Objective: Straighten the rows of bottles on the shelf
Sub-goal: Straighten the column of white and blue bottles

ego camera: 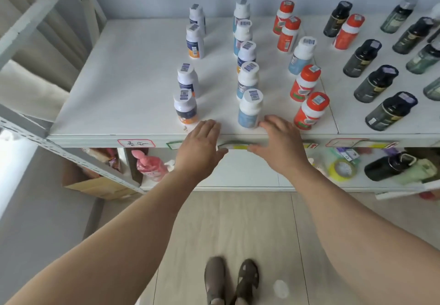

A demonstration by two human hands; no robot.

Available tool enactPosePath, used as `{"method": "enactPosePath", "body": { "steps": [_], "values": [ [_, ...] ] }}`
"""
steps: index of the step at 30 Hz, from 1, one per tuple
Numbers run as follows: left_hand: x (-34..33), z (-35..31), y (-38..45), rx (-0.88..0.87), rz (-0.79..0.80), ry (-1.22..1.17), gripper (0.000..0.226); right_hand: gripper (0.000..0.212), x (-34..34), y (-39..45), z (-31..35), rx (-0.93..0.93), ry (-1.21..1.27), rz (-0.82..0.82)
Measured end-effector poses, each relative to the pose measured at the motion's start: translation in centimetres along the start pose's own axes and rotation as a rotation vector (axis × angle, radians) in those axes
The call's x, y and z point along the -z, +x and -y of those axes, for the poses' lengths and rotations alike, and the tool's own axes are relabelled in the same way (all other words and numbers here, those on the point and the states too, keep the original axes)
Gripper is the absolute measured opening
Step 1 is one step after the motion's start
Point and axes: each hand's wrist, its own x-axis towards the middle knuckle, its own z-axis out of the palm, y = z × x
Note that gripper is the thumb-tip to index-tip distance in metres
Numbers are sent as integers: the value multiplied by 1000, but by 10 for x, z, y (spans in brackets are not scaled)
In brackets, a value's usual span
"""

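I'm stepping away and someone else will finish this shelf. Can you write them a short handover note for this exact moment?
Left hand: open, empty, at the shelf's front edge.
Right hand: open, empty, fingertips beside the front blue-label bottle; contact unclear.
Blue-label row: already a fairly straight line running back.
Left row with orange-band bottles: staggered, with a gap mid-row.
Red-cap row: crooked, and a stray blue-label bottle stands in it.
One red-cap bottle sits among the dark bottles.
Left to do: move the strays, then line up the left and red rows.
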Motion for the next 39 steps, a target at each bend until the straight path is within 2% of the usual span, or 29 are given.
{"method": "enactPosePath", "body": {
  "steps": [6,12,18,22,24,28,30,35,39],
  "values": [
    [-16,9,7,-54,-165,-22,43,54,-18,0,-11,27,-16,-127],
    [-23,12,7,-69,-225,-54,37,48,-24,0,-16,30,-5,-158],
    [-22,10,8,-59,-219,-47,37,48,-23,-1,-12,10,7,-177],
    [-18,4,8,-5,-182,-63,40,51,-12,0,-7,6,31,-109],
    [-14,-4,9,49,-134,-108,47,54,0,1,-3,-39,93,-91],
    [-1,-25,16,213,-46,-293,63,57,33,6,13,-122,321,-196],
    [4,-33,23,295,-1,-403,68,56,53,15,24,-131,449,-159],
    [13,-42,31,395,85,-571,72,57,76,39,40,-101,512,48],
    [20,-49,34,362,85,-613,53,50,71,44,41,-137,500,145]
  ]
}}
